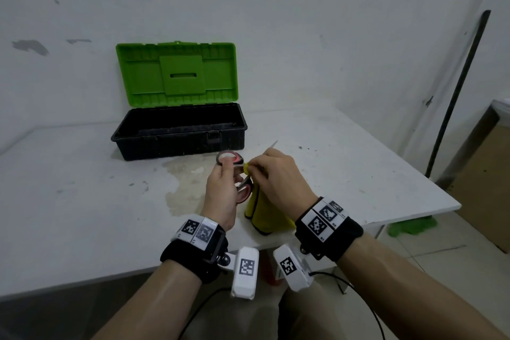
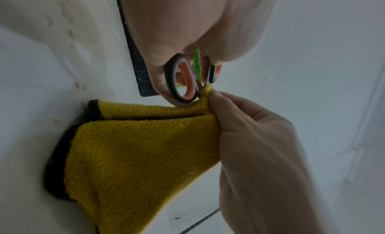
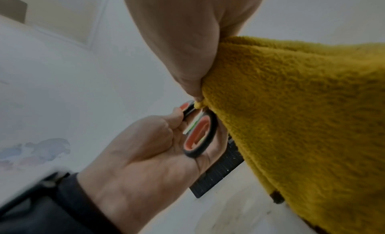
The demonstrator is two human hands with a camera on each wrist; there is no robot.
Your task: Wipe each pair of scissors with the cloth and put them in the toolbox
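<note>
A pair of scissors (image 1: 234, 163) with black and red handle rings is held above the white table (image 1: 82, 201). My left hand (image 1: 225, 182) grips the handles (image 2: 181, 79), fingers curled round the rings. My right hand (image 1: 265, 171) pinches a yellow cloth (image 1: 262, 215) round the blades close to the handles. The cloth (image 2: 135, 147) hangs down from that pinch and its lower end rests on the table. A blade tip (image 1: 273, 144) pokes out beyond the right hand. In the right wrist view the cloth (image 3: 302, 105) fills the right side, beside the scissors (image 3: 200, 135).
A black toolbox (image 1: 179, 143) stands open at the back of the table, its green lid (image 1: 176, 72) upright against the wall. A brownish stain (image 1: 185, 188) marks the tabletop. A dark pole (image 1: 458, 91) leans on the right wall above green bristles (image 1: 411, 225). A cardboard box (image 1: 485, 174) stands at far right.
</note>
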